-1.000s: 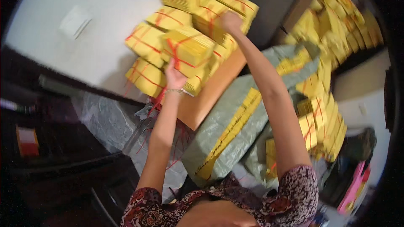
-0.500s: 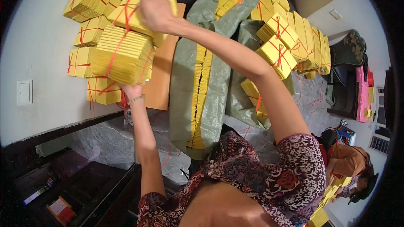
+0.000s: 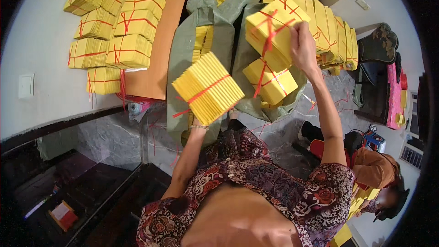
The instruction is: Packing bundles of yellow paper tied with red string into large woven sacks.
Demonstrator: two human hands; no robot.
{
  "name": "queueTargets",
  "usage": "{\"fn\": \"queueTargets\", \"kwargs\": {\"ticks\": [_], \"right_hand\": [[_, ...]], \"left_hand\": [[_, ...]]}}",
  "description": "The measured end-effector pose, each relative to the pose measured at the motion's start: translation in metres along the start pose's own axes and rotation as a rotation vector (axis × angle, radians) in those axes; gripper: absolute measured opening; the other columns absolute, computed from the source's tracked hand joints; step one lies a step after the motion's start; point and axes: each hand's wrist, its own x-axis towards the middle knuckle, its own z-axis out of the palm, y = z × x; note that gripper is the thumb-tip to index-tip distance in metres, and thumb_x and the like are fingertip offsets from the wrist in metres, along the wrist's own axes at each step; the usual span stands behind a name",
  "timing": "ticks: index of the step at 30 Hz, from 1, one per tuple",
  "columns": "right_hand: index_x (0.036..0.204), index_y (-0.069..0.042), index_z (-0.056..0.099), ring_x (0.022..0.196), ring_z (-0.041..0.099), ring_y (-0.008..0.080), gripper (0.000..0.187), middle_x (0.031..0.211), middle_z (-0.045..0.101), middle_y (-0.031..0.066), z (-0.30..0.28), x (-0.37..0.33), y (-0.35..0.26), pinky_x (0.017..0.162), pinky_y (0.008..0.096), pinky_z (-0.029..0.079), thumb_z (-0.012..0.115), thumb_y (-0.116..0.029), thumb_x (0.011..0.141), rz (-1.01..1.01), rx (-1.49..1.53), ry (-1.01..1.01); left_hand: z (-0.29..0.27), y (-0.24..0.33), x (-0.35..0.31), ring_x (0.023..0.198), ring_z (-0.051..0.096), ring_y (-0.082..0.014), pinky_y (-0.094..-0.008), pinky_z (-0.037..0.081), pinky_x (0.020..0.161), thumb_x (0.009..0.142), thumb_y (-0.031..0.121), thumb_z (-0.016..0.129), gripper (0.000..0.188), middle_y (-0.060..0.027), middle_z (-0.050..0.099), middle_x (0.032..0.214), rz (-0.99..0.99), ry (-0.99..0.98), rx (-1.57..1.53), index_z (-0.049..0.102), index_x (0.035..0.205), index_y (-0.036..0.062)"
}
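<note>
On my left hand [image 3: 200, 123] rests a bundle of yellow folded paper [image 3: 208, 89], tied with red string and tilted, over a grey-green woven sack [image 3: 177, 82]. The fingers of that hand are mostly hidden under the bundle. Farther right, my right hand [image 3: 303, 50] grips the right edge of a second yellow paper bundle [image 3: 260, 29], its red string hanging loose. This one is above another tied bundle [image 3: 274, 87] that lies in the mouth of a second sack [image 3: 270, 115]. More yellow paper fills the first sack.
Tied yellow bundles [image 3: 130, 51] are stacked at the left beside a brown wooden board [image 3: 160, 55]. A long row of bundles [image 3: 327, 27] stands at the back right. Another person in an orange-brown top [image 3: 375, 169] is at the lower right. A dark chair [image 3: 377, 50] stands by the right wall.
Both hands have moved right from the left stack, each carrying a bundle. They were together there; now the right hand is over the right sack and the left over the middle one.
</note>
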Motion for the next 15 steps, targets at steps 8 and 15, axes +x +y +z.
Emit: {"fn": "queueTargets", "kwargs": {"ticks": [8, 15], "right_hand": [[0.087, 0.000, 0.042, 0.070, 0.048, 0.0355, 0.012, 0.076, 0.049, 0.0206, -0.015, -0.032, 0.025, 0.064, 0.0403, 0.041, 0.048, -0.010, 0.089, -0.002, 0.014, -0.016], [0.084, 0.001, 0.045, 0.074, 0.050, 0.0383, 0.011, 0.077, 0.051, 0.0206, -0.016, -0.021, 0.010, 0.066, 0.0422, 0.040, 0.050, -0.008, 0.087, -0.090, -0.026, -0.089]], "left_hand": [[-0.029, -0.042, 0.005, 0.113, 0.049, -0.0264, -0.0404, 0.040, 0.095, 0.084, 0.059, 0.045, 0.066, -0.0072, 0.050, 0.127, -0.186, -0.090, -0.090, 0.044, 0.128, 0.0089], [-0.051, -0.082, 0.022, 0.112, 0.050, -0.0267, -0.0392, 0.041, 0.094, 0.085, 0.057, 0.046, 0.064, -0.0080, 0.051, 0.126, -0.153, -0.212, -0.157, 0.045, 0.127, 0.0080]]}}
